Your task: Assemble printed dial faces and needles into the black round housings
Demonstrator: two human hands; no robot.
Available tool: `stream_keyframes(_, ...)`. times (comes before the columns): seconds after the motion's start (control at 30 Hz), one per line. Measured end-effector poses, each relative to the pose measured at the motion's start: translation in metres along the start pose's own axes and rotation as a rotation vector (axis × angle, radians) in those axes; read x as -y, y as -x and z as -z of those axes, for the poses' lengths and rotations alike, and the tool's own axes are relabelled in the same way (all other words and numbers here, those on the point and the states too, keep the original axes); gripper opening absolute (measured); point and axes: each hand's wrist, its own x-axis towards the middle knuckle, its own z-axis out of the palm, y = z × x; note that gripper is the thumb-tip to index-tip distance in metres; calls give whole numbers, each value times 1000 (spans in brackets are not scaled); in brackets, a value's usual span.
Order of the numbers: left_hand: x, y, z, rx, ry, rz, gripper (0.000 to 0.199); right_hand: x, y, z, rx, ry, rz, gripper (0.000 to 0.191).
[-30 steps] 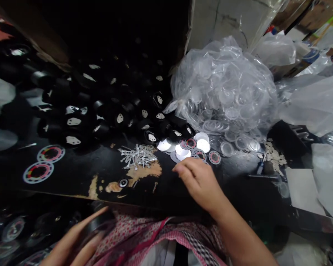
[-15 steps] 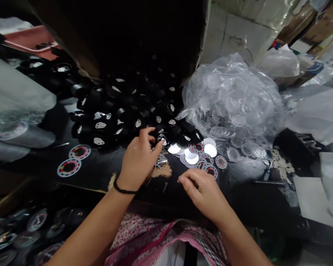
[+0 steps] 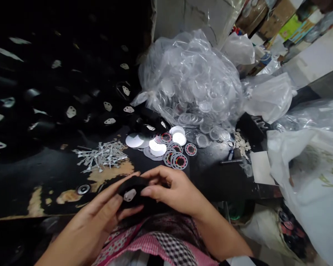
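A round black part (image 3: 135,188) with a pale metal plate on its face is held near the table's front edge. My left hand (image 3: 105,210) is wrapped round its left side, thumb beside the plate. From the right, my right hand (image 3: 172,190) touches the same part with its thumb and bent fingers. Just beyond my hands are thin metal pointers (image 3: 104,157) in a pile, and printed dial discs (image 3: 179,161) lie among plain white discs (image 3: 157,147). A small ring-shaped piece (image 3: 83,189) rests left of my hands.
Many black housings (image 3: 71,111) crowd the back left. A big clear plastic bag (image 3: 194,74) of transparent covers stands behind the discs. To the right are a screwdriver (image 3: 231,152), a white card (image 3: 262,168) and a white bag (image 3: 316,184).
My left hand has come back from the black housings and now holds one of the black parts. My right hand has closed in on it. The view has shifted to the right.
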Motion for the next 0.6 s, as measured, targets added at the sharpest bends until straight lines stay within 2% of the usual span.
stream_keyframes(0.03, 2, 0, -3, -12, 104, 86, 37, -1, 3, 9, -65, 123, 4, 35)
stream_keyframes(0.1, 1, 0, -8, -6, 236, 195, 36, -3, 6, 28, -273, 491, -7, 36)
stream_keyframes(0.17, -1, -2, -13, 22, 323, 233, 38, -7, 6, 43, -431, 810, -37, 36)
stream_keyframes(0.2, -2, -3, -16, 33, 353, 239, 40, -9, 6, 49, -456, 879, -50, 33)
stream_keyframes(0.27, -3, -4, -20, 38, 393, 250, 41, -13, 4, 54, -468, 822, -57, 19)
stream_keyframes(0.33, -4, -5, -23, 47, 420, 284, 43, -16, 1, 56, -481, 628, -51, 8)
stream_keyframes(0.4, -7, -5, -26, 70, 442, 315, 44, -17, -4, 56, -458, 453, -34, 15)
stream_keyframes(0.47, -11, -5, -30, 89, 466, 309, 47, -16, -8, 56, -423, 372, 17, 20)
stream_keyframes(0.6, -25, -6, -43, 159, 522, 243, 51, -7, -11, 48, -438, 393, 264, 19)
